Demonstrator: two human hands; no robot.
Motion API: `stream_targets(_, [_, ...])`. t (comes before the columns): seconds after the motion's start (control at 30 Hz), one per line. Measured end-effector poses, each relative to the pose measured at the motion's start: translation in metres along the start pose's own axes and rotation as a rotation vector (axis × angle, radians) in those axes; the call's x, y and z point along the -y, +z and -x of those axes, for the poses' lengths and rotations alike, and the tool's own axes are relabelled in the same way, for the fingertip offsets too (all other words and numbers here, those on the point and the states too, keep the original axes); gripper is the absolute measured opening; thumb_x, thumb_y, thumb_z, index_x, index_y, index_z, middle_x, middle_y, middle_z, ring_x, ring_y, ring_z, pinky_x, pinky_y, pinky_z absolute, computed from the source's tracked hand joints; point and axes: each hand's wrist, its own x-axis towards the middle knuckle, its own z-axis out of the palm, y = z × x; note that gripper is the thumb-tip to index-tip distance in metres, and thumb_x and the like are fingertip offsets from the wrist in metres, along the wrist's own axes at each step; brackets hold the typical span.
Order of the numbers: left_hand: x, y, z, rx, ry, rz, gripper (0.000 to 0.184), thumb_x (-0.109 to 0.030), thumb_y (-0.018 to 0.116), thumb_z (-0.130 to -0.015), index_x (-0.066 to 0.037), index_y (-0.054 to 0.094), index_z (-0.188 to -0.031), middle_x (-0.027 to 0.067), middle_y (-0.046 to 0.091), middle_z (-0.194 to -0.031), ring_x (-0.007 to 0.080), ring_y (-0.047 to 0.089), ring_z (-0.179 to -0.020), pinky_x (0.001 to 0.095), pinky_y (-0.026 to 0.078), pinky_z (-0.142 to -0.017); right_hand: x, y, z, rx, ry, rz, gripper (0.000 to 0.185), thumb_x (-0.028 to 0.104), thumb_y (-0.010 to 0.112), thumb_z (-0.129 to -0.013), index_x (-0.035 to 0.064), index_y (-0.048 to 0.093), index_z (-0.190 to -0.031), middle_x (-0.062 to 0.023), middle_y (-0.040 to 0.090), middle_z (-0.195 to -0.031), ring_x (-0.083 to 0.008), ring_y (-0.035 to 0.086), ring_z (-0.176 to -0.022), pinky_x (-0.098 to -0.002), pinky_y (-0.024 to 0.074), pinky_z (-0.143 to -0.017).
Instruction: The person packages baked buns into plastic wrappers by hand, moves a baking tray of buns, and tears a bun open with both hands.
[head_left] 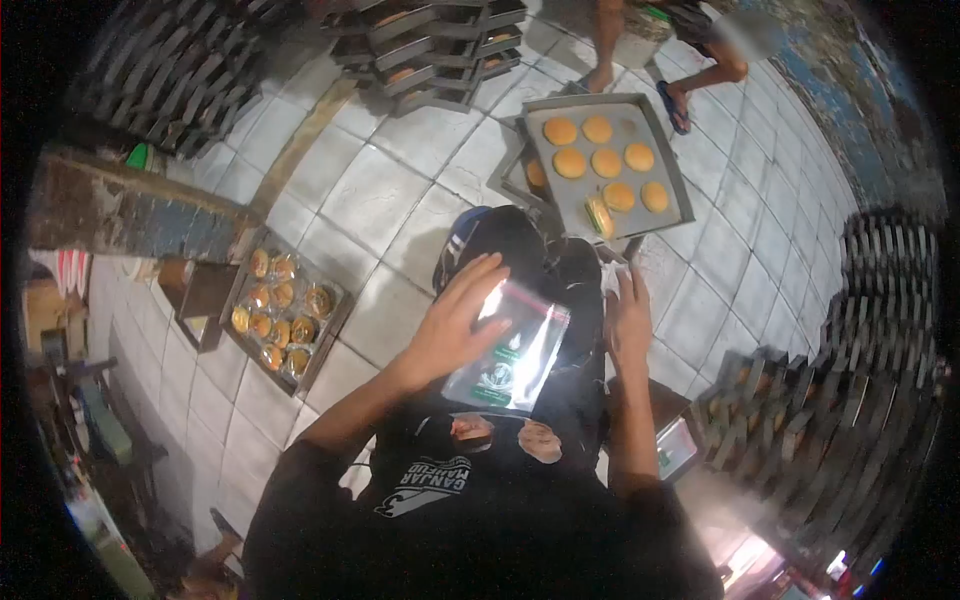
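A clear plastic bag (522, 355) with a green printed label and a pinkish strip along its top lies on my lap. My left hand (462, 318) rests over its left edge, fingers stretched out and thumb on the plastic. My right hand (628, 325) is beside my right knee, with its fingers extended and slightly apart. Close to those fingertips is something white (612, 276), perhaps paper or cloth; I cannot tell whether they touch it. Ahead, a metal tray (672, 200) holds several round golden buns (606, 163). One filled bun (599, 215) stands tilted at its near edge.
To the left, another tray (328, 343) holds several wrapped buns (284, 293). Stacked metal trays (420, 50) stand at the back, with more stacks (780, 400) at the right. Another person's leg (708, 74) is beyond the bun tray. Pale tiles (400, 190) cover the floor.
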Motion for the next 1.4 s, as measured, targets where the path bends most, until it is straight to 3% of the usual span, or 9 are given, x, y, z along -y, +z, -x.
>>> stream_targets(0.23, [-0.013, 0.005, 0.049, -0.043, -0.158, -0.134, 0.026, -0.016, 0.076, -0.087, -0.004, 0.061, -0.105, 0.0227, 0.038, -0.156, 0.0467, 0.026, -0.149, 0.0517, 0.027, -0.12, 0.089, -0.071, 0.016, 0.204, -0.392, -0.203, 0.048, 0.017, 0.078, -0.082, 0.0027, 0.062, -0.126, -0.0171, 0.057, -0.142, -0.0379, 0.052, -0.133, -0.0548, 0.0364, -0.115])
stream_targets(0.43, [-0.061, -0.035, -0.01, 0.102, 0.323, -0.472, 0.029, -0.004, 0.07, -0.084, -0.007, 0.066, -0.112, 0.013, 0.062, -0.129, 0.0295, 0.057, -0.126, 0.0529, 0.035, -0.114, 0.139, -0.088, -0.025, 0.298, -0.734, 0.107, 0.025, 0.02, 0.065, -0.087, 0.0063, 0.064, -0.108, -0.0187, 0.07, -0.105, -0.0322, 0.065, -0.113, -0.0517, 0.0435, -0.109])
stream_targets(0.53, [-0.103, -0.063, -0.025, -0.394, 0.45, -0.552, 0.036, -0.004, 0.072, -0.083, -0.004, 0.065, -0.118, 0.0158, 0.061, -0.132, 0.0329, 0.06, -0.123, 0.0516, 0.041, -0.11, 0.138, -0.12, -0.047, 0.551, -0.264, -0.107, 0.024, 0.021, 0.069, -0.091, -0.0012, 0.065, -0.099, -0.0239, 0.065, -0.076, -0.0405, 0.067, -0.07, -0.0473, 0.053, -0.066])
stream_targets(0.87, [0.017, 0.013, 0.076, -0.204, 0.174, -0.361, 0.039, -0.011, 0.07, -0.086, -0.006, 0.068, -0.125, 0.0185, 0.053, -0.148, 0.0386, 0.048, -0.139, 0.046, 0.045, -0.111, 0.105, -0.039, 0.12, 0.529, 0.525, -0.836, 0.032, 0.029, 0.062, -0.1, -0.0019, 0.066, -0.108, -0.0016, 0.062, -0.08, -0.0097, 0.054, -0.07, -0.03, 0.0477, -0.063])
stream_targets(1.0, [0.003, 0.003, 0.065, -0.208, 0.368, -0.393, 0.03, -0.006, 0.068, -0.082, -0.006, 0.073, -0.112, 0.0152, 0.058, -0.143, 0.037, 0.048, -0.139, 0.0474, 0.046, -0.11, 0.109, -0.077, 0.096, 0.726, 0.295, -0.197, 0.041, 0.03, 0.071, -0.094, -0.003, 0.064, -0.117, -0.013, 0.069, -0.092, -0.0322, 0.067, -0.084, -0.0377, 0.0526, -0.075])
stream_targets(1.1, [-0.008, -0.005, 0.067, -0.159, 0.612, -0.4, 0.035, -0.005, 0.072, -0.081, -0.009, 0.073, -0.116, 0.0121, 0.057, -0.145, 0.0351, 0.053, -0.135, 0.0487, 0.048, -0.11, 0.138, -0.114, 0.067, -0.003, -0.27, -0.083, 0.04, 0.018, 0.084, -0.076, -0.0008, 0.068, -0.108, -0.0133, 0.068, -0.104, -0.0357, 0.062, -0.111, -0.0448, 0.0519, -0.089])
stream_targets(1.2, [-0.031, 0.0, 0.06, -0.177, 0.519, -0.143, 0.03, -0.008, 0.073, -0.089, -0.007, 0.074, -0.119, 0.019, 0.054, -0.147, 0.031, 0.048, -0.141, 0.0439, 0.051, -0.108, 0.115, -0.119, 0.057, 0.281, -0.333, -0.148, 0.032, 0.016, 0.083, -0.078, 0.0025, 0.069, -0.104, -0.0128, 0.068, -0.101, -0.0363, 0.066, -0.099, -0.0434, 0.054, -0.083])
stream_targets(1.3, [-0.031, 0.002, 0.047, 0.088, -0.238, 0.766, 0.02, -0.01, 0.068, -0.095, -0.001, 0.071, -0.114, 0.0181, 0.067, -0.13, 0.0265, 0.069, -0.114, 0.0357, 0.058, -0.092, 0.107, -0.127, 0.027, 0.466, -0.262, -0.349, 0.027, 0.014, 0.08, -0.081, 0.004, 0.069, -0.104, -0.0117, 0.068, -0.095, -0.031, 0.069, -0.082, -0.0397, 0.0543, -0.074])
stream_targets(1.4, [-0.029, -0.022, 0.016, 0.338, -0.422, 0.592, 0.016, -0.012, 0.066, -0.099, 0.003, 0.07, -0.101, 0.0109, 0.075, -0.082, 0.0173, 0.074, -0.075, 0.0319, 0.058, -0.068, 0.035, -0.095, -0.031, 0.568, 0.121, -0.996, 0.02, 0.017, 0.074, -0.086, 0.002, 0.068, -0.097, -0.0095, 0.067, -0.087, -0.0213, 0.068, -0.072, -0.0351, 0.0539, -0.065])
